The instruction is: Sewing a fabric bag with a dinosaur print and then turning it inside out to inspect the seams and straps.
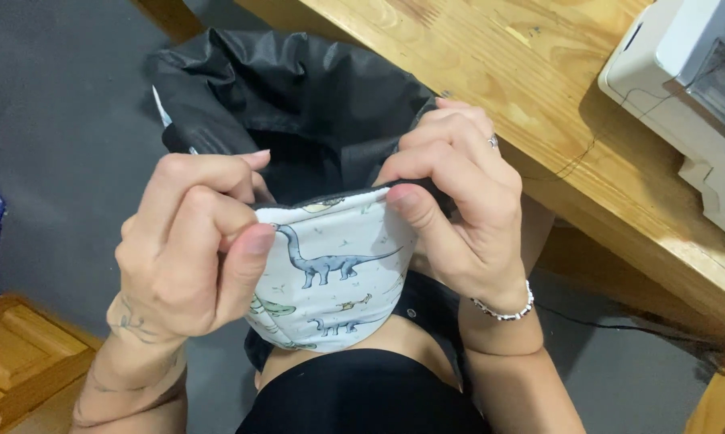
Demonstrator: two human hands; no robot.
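Now | both hands (330, 241) pinching soft dinosaur-print cloth (338, 273) | glossy black lining (298, 96) crumpled

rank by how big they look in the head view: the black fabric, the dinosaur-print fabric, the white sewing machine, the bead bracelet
1. black fabric
2. dinosaur-print fabric and white sewing machine: look alike in size, and the machine is cut off by the frame
3. bead bracelet

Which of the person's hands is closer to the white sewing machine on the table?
The right hand. It pinches the dinosaur-print cloth by the wooden table edge, on the side where the sewing machine stands. The left hand grips the cloth's far side, farther away.
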